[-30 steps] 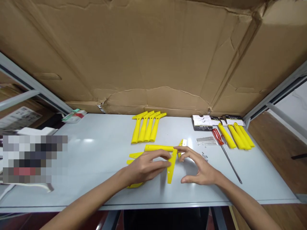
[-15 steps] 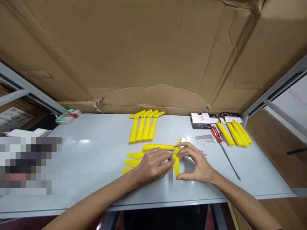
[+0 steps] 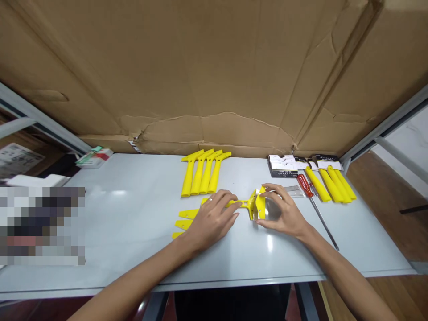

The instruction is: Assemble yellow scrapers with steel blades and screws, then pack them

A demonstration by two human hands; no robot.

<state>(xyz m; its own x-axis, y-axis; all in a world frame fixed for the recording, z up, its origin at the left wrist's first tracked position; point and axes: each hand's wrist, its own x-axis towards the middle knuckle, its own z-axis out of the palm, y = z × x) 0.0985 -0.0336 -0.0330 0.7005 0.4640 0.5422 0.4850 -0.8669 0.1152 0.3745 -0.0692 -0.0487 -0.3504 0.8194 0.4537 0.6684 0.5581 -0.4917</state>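
My left hand [image 3: 217, 218] is closed round a yellow scraper handle [image 3: 245, 203] that lies crosswise on the table with its wide head to the right. Between thumb and fingers, my right hand [image 3: 284, 211] grips a yellow cover plate [image 3: 260, 206] by its ends, tilted up against that head. A bit of shiny blade [image 3: 257, 191] shows at the head's far end. Several more yellow plates [image 3: 184, 224] lie left of my left hand, partly hidden by it. Behind, several yellow scraper handles [image 3: 199, 173] stand in a row, heads toward the cardboard.
A red-handled screwdriver [image 3: 318, 209] lies at the right, beside a clear packet of blades [image 3: 294, 191]. Further back are black-and-white boxes [image 3: 283, 166] and several yellow handles [image 3: 334, 185] with black-and-white cards. A cardboard sheet [image 3: 214, 76] walls the rear. A small box [image 3: 94, 158] sits back left.
My right hand has brought the yellow cover plate from in front of the scraper up to its head. My left hand has let go of the plate and moved onto the handle.
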